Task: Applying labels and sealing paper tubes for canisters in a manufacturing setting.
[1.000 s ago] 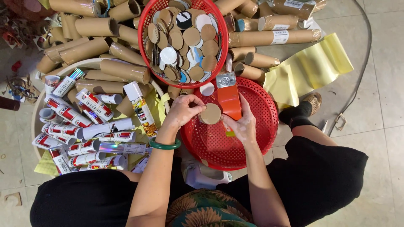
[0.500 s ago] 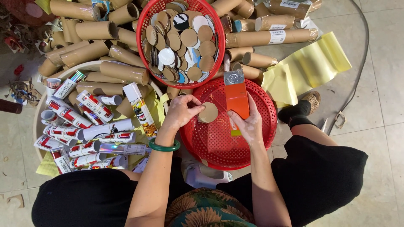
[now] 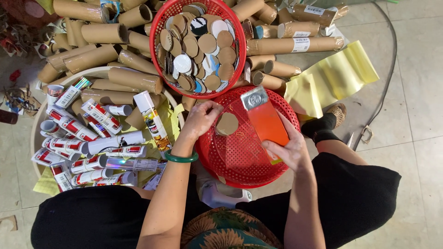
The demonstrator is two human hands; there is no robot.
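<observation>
Left hand (image 3: 199, 121) pinches a brown cardboard disc (image 3: 227, 123) over the lower red basket (image 3: 240, 161), while my right hand (image 3: 288, 151) grips an orange tube (image 3: 266, 123) by its lower end, silver cap up. I'd judge it best to keep the tube steady and bring the disc flat and square to it. Hidden from me: the tube's bottom end behind my fingers, and most discs piled in the upper red basket (image 3: 159, 69).
</observation>
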